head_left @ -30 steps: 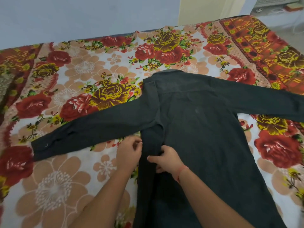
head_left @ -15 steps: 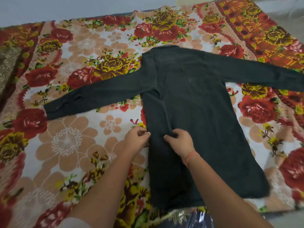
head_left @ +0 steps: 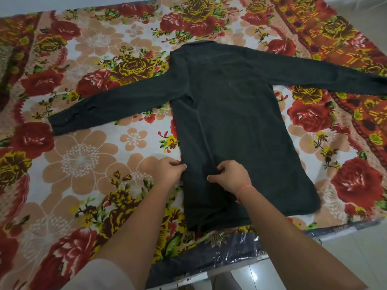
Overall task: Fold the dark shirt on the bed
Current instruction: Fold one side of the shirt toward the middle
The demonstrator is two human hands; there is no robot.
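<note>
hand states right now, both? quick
Left hand: closed, pinching the folded left edge of the dark long-sleeved fabric shirt.
Right hand: closed, pinching the same shirt's inner fold.

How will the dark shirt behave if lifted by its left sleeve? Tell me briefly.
The dark shirt is probably floppy: it lies flat and creases where the right hand pinches it. The left sleeve would likely droop. It looks light and is unlikely to slide on the bedsheet.

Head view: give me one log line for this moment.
dark long-sleeved shirt: flat on floral bedsheet, sleeves spread | left side strip folded inward | left hand, right hand: pinching fold | stage: first fold
</note>
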